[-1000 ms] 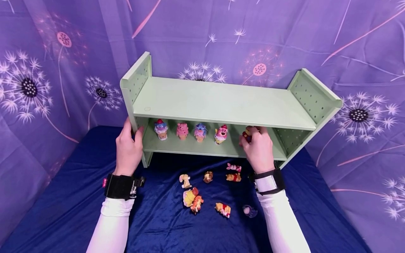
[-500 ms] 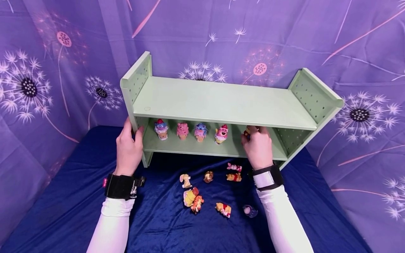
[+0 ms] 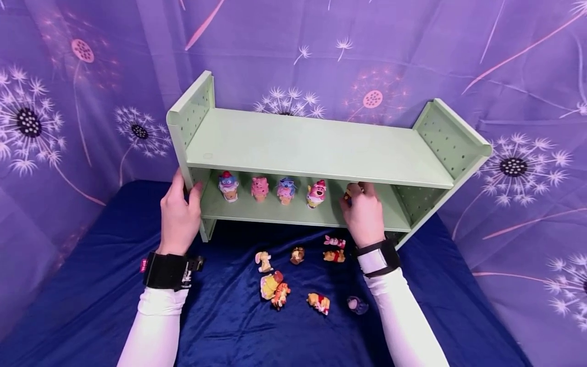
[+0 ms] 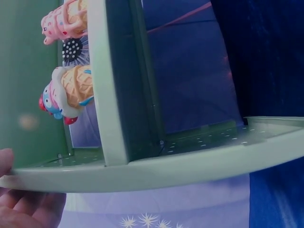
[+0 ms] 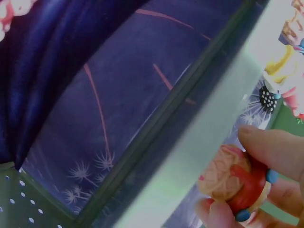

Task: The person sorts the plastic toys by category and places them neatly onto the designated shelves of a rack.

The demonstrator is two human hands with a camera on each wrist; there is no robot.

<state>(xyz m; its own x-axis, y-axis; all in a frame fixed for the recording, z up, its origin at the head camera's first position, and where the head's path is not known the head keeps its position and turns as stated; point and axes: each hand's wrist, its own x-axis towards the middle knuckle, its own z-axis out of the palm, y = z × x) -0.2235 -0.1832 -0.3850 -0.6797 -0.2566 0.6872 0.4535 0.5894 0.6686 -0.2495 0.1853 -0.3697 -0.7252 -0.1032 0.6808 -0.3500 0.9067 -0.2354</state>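
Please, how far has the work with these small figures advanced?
Done, it seems: four figures stand on the lower shelf. In hand: the right hand holds a red figure at that shelf, while the left hand grips the rack's side. Apparently remaining: eight figures lying on the blue cloth.

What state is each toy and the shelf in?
Green shelf, upright, gripped by left hand
Red toy, held in right hand
Leftmost cone toy, standing
Second cone toy, standing
Third cone toy, standing
Fourth cone toy, standing
Rabbit, lying
Brown toy, pose unclear
Piglet, lying
Farther bear, lying
Nearer bear, lying
Yellow toy, lying
Tiger, lying
Blue toy, pose unclear
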